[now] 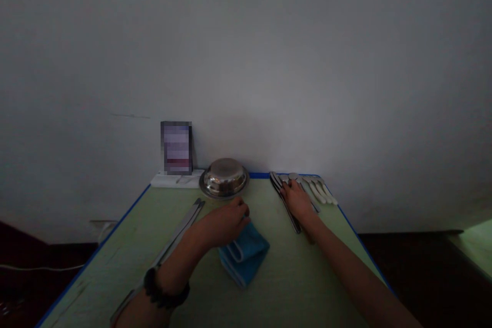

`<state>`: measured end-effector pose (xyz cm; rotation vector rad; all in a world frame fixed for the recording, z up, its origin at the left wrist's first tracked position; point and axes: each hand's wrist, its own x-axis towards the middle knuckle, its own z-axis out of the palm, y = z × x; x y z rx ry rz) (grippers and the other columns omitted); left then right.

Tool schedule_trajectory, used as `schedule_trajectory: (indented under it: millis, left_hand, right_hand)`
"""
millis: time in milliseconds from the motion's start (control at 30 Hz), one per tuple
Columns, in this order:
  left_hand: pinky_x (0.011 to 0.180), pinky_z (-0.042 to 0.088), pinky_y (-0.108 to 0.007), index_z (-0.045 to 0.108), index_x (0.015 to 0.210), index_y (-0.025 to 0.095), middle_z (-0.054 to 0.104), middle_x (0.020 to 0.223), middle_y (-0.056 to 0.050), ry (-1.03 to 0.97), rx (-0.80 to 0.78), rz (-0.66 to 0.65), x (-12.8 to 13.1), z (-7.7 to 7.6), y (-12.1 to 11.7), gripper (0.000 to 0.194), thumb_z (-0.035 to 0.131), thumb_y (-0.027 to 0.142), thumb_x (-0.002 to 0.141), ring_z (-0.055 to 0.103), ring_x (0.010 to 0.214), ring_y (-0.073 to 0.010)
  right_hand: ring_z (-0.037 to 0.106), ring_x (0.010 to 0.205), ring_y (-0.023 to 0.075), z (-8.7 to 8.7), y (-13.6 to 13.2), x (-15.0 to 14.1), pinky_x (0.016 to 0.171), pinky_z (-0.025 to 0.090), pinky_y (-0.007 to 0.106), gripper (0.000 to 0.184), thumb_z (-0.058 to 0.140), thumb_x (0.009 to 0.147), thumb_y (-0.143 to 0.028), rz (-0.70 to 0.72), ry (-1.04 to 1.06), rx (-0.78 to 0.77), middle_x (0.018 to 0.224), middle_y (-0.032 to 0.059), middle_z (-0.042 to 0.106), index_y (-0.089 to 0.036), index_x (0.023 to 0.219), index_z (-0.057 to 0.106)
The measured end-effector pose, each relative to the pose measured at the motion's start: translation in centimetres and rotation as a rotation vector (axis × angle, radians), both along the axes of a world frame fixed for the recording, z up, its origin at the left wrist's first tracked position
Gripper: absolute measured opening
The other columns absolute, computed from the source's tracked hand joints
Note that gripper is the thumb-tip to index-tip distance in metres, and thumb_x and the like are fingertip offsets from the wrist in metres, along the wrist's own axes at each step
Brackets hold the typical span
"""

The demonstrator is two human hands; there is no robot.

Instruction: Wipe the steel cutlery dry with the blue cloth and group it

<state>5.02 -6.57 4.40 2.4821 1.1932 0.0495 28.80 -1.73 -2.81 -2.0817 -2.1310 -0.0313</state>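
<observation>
My left hand [232, 219], a dark beaded bracelet on its wrist, pinches the upper edge of a folded blue cloth [246, 261] with a pale border. The cloth hangs down at the middle of the table. My right hand [296, 200] is over a row of cutlery, its fingers curled down among the pieces; which piece they grip is hidden. Just left of it are table knives [286, 207] with dark metal handles. A metal spoon [293, 177] shows behind the fingers. Several white-handled utensils [325, 192] lie to the right.
An upturned steel bowl [225, 179] stands at the back edge by the wall. Left of it, a blurred phone-like screen [177, 147] leans above a white strip [177, 179]. Long metal tongs [184, 230] lie partly under my left forearm. Blue edging rims the green table [115, 266].
</observation>
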Motion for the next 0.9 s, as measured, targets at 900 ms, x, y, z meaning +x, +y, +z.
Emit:
schedule_trajectory:
  millis: [900]
  left_hand:
    - [0.076, 0.048, -0.04, 0.056, 0.104, 0.012, 0.058, 0.107, -0.012, 0.57, -0.197, 0.523, -11.0, -1.0, -0.1, 0.035, 0.061, 0.034, 0.077, 0.058, 0.093, -0.0249]
  right_hand:
    - [0.037, 0.119, 0.0272, 2.7, -8.7, -9.1, 0.1, 0.032, 0.038, 0.091, 0.061, 0.058, -0.064, 0.712, 0.391, -0.315, 0.132, 0.0096, 0.036, -0.025, 0.134, 0.03]
